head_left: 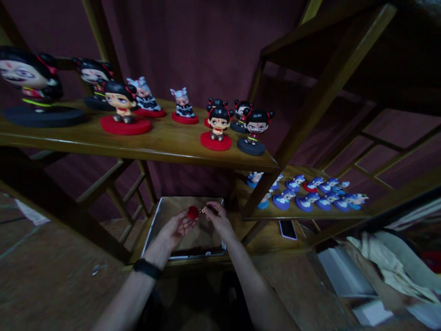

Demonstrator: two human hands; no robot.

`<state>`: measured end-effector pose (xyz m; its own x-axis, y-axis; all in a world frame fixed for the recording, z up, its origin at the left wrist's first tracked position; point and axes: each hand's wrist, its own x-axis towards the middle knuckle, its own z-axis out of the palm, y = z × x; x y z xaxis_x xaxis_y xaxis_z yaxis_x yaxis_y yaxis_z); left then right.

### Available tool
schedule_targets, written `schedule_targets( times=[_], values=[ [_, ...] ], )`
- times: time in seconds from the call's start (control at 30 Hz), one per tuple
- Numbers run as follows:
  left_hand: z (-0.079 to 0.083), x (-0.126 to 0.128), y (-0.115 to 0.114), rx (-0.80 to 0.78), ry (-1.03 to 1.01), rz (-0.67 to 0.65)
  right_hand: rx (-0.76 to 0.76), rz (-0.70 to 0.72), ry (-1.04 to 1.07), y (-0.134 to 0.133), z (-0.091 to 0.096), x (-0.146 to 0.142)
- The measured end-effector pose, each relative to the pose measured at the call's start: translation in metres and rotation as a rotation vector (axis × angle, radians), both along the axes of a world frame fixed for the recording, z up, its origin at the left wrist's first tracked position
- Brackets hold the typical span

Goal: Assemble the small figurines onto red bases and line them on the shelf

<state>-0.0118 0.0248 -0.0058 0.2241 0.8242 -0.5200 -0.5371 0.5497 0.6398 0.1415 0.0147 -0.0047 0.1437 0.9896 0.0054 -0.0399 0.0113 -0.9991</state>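
Observation:
Over a shallow cardboard box (193, 243), my left hand (175, 228) is closed on a small red round base (193, 212), held tilted at the fingertips. A dark band circles my left wrist. My right hand (217, 216) is closed in a pinch on a small peach-coloured figurine piece (203, 210), mostly hidden by the fingers. That piece is close beside the red base; whether they touch I cannot tell. On the shelf above stand several figurines, among them a black-haired one (217, 123) on a red base and another (257, 128) on a dark base.
The wooden shelf (138, 147) juts out above my hands, with a post (306, 92) to the right. A lower right shelf holds several purple-blue figurines (308, 201). Below lies a phone (287, 229). White boxes (344, 271) and cloth (382, 257) are at the far right.

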Motion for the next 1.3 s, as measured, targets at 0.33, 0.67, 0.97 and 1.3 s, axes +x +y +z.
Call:
schedule_targets(
  times=[0.33, 0.67, 0.97, 1.3],
  values=[
    [0.002, 0.006, 0.000, -0.005, -0.022, 0.003, -0.076, 0.006, 0.060, -0.004, 0.009, -0.001],
    [0.006, 0.009, -0.002, -0.036, -0.070, -0.003, -0.021, -0.019, 0.127, 0.002, 0.005, 0.000],
    [0.002, 0.009, -0.001, -0.009, -0.048, -0.008, 0.036, 0.027, 0.041, 0.003, -0.001, 0.001],
    [0.002, 0.009, -0.001, -0.004, -0.036, 0.001, 0.019, 0.096, -0.023, 0.000, -0.005, 0.000]
  ],
)
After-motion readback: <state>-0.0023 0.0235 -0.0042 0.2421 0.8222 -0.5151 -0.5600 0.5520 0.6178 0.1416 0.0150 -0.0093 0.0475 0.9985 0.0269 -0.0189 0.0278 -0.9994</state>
